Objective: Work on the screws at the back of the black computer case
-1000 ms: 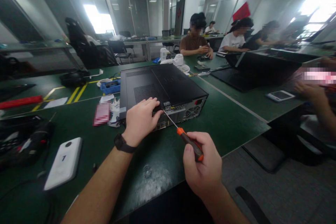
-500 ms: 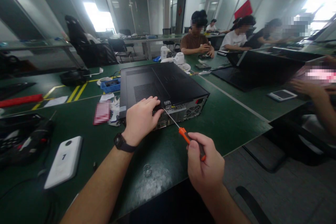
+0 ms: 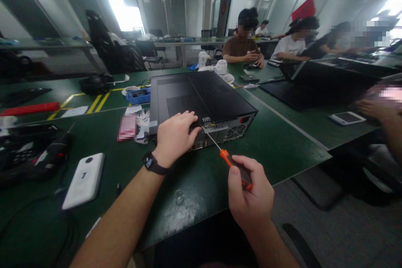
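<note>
A black desktop computer case (image 3: 201, 92) lies flat on the green table, its rear panel with fan grille and ports facing me. My left hand (image 3: 176, 136) rests over the case's rear edge, fingers stretched out along the top and thumb apart, near the screwdriver tip. In my right hand (image 3: 251, 188) is a screwdriver (image 3: 226, 158) with an orange and dark handle, gripped by thumb and fingers. Its thin shaft slants up and left to the rear edge of the case. The exact contact point of the tip is too small to make out.
Left of the case lie a glove (image 3: 143, 127), a blue tray (image 3: 138, 96) and a white power bank (image 3: 84, 181). A cordless tool (image 3: 47, 155) with cables is at far left. White parts (image 3: 221, 67) stand behind the case. Co-workers sit beyond and at right, near a phone (image 3: 347, 118).
My view has turned slightly left, so everything sits further right in the picture. Both hands, the screwdriver and the case keep nearly the same places relative to one another.
</note>
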The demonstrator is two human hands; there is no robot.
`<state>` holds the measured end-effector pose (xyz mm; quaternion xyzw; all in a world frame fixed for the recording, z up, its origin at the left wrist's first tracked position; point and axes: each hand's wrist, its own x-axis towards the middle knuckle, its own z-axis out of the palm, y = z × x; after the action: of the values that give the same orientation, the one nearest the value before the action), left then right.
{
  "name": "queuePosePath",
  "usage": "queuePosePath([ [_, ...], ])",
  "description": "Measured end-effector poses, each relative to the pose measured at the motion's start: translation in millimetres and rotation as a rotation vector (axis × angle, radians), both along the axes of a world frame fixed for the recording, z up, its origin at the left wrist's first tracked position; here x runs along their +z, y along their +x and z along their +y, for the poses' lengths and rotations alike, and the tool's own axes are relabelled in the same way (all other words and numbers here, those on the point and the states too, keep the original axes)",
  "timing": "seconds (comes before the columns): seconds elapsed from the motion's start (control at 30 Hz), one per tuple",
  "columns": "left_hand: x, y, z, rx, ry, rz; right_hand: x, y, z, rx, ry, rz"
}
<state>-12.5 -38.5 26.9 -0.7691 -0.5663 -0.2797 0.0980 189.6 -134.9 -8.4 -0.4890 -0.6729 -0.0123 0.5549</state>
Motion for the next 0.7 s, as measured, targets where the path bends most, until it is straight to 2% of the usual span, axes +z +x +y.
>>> queuePosePath([
  [0.7,0.3,-0.7,1.1,-0.016,0.000,-0.019,1.8,-0.5,-1.2,-0.010,0.010,-0.043],
])
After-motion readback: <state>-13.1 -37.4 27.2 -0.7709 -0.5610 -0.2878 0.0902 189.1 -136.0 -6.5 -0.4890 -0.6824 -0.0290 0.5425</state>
